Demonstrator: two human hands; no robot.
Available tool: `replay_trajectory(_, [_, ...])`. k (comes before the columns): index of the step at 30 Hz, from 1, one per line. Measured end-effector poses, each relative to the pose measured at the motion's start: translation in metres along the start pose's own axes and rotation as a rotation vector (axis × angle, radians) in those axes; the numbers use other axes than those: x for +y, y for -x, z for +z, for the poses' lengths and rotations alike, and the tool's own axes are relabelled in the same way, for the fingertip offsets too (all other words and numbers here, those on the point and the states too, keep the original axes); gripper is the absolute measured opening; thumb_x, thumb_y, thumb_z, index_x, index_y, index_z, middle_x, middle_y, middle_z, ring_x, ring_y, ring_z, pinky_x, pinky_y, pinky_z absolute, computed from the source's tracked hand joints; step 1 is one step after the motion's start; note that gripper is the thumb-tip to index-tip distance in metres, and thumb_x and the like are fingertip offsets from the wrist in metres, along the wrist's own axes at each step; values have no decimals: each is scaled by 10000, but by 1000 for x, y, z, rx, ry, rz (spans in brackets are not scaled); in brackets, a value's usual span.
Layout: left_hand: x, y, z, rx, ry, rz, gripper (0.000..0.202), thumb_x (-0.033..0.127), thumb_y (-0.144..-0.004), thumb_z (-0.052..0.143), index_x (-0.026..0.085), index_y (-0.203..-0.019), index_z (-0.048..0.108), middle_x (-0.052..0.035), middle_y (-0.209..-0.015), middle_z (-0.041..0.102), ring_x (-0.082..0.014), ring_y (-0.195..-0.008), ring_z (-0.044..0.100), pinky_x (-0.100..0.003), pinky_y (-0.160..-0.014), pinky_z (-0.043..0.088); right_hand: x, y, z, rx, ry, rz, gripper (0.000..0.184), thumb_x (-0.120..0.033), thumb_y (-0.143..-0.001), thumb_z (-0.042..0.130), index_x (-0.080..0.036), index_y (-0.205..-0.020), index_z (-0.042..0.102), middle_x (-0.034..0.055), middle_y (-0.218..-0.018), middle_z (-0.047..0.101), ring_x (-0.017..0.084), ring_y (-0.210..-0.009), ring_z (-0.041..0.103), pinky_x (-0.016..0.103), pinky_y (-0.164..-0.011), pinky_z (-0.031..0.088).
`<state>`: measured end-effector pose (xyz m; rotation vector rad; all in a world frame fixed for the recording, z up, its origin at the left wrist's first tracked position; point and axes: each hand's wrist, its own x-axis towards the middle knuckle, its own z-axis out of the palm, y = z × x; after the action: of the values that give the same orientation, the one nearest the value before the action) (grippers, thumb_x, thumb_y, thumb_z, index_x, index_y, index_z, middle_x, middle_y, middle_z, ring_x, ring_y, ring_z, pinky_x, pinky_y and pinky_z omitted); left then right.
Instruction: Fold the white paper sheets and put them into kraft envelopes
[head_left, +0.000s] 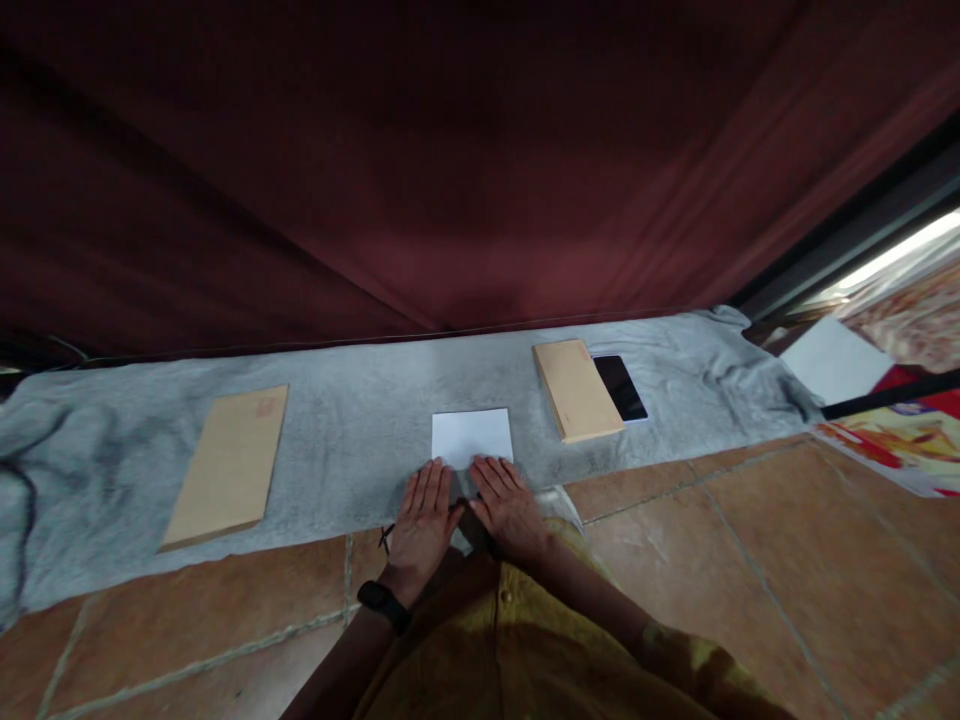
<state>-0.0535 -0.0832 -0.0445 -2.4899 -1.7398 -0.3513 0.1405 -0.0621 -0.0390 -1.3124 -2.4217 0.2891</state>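
"One left hand (424, 525), one right hand (510, 505) on my feed: gripping?"
"No, fingers straight, unclenched, at the near edge of the white paper (471, 436) on the grey cloth (360, 420)."
"Step?"
"I'd judge smoothing or creasing; the next move calls for light, even pressure."
"Paper's look?"
"Rectangular, unmarked where visible."

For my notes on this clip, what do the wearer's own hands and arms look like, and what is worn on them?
Both the left hand and right hand are gloveless. A black wristband, perhaps a watch, circles the left wrist. A mustard-yellow sleeve ends near the right elbow; no left sleeve is distinguishable. No cables run along the arms.
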Motion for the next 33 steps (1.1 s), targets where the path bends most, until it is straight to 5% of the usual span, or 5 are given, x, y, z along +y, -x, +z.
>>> replay_trajectory(11, [3,-2,-4,-2,22,-47,594,446,-996,418,111,-1485,447,-184,-1527,490,-310,-1437,436,-518,-1196,346,44,20,-31,-13,-36,53,462,-249,-1039,427,-135,-1486,466,127,-1521,496,258,-1435,403,507,-1200,330])
replay_trajectory(17, [6,-8,-11,-41,-13,-41,540,426,-989,455,204,-1480,476,-166,-1528,489,-328,-1420,452,-538,-1163,378,55,-13,-32,8,-62,132,371,-244,-1025,460,-162,-1356,606,114,-1387,612,252,-1299,525,458,-1126,406])
replay_trajectory(33, [10,-8,-11,-28,-18,-49,562,414,-981,463,176,-1491,461,-190,-1564,434,-353,-1477,359,-592,-1195,295,91,-52,-20,-3,-2,118,430,-226,-1008,474,-177,-1427,556,120,-1463,552,269,-1369,461,459,-1138,370])
